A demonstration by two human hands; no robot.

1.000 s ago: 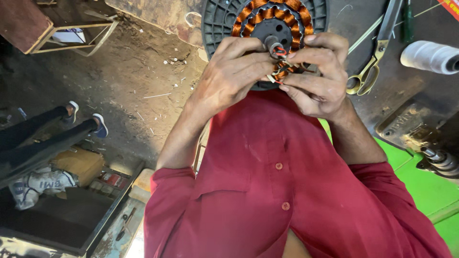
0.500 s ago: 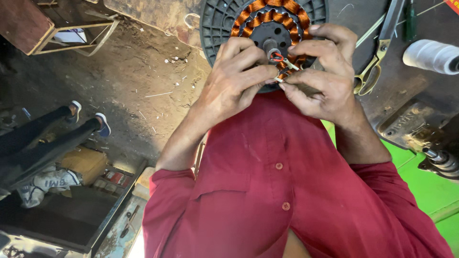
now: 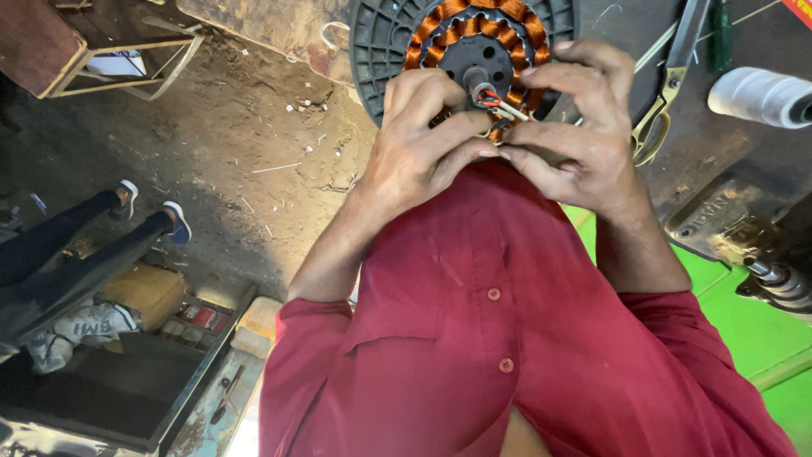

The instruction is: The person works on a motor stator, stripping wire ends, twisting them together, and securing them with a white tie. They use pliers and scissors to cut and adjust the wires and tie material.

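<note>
A round black plastic disc (image 3: 381, 51) carries a stator with orange copper windings (image 3: 440, 34) and a dark centre shaft (image 3: 475, 78). Thin red and white wire leads (image 3: 507, 108) come out beside the shaft. My left hand (image 3: 423, 144) curls against the lower edge of the windings, its fingertips pinched on the leads. My right hand (image 3: 584, 135) meets it from the right, with thumb and fingers closed on the same wire leads. The lower part of the stator is hidden behind both hands. My red shirt fills the bottom of the view.
Yellow-handled scissors (image 3: 664, 101) and a spool of white thread (image 3: 761, 95) lie to the right on a dark bench. A metal tool (image 3: 774, 279) rests above a green surface (image 3: 744, 322). Another person's legs (image 3: 93, 237) stretch across the dirt floor at left, near a wooden frame (image 3: 127, 59).
My fingers have shifted slightly on the wire leads, and the right hand's fingers have risen a little over the windings. The stator has stayed in place.
</note>
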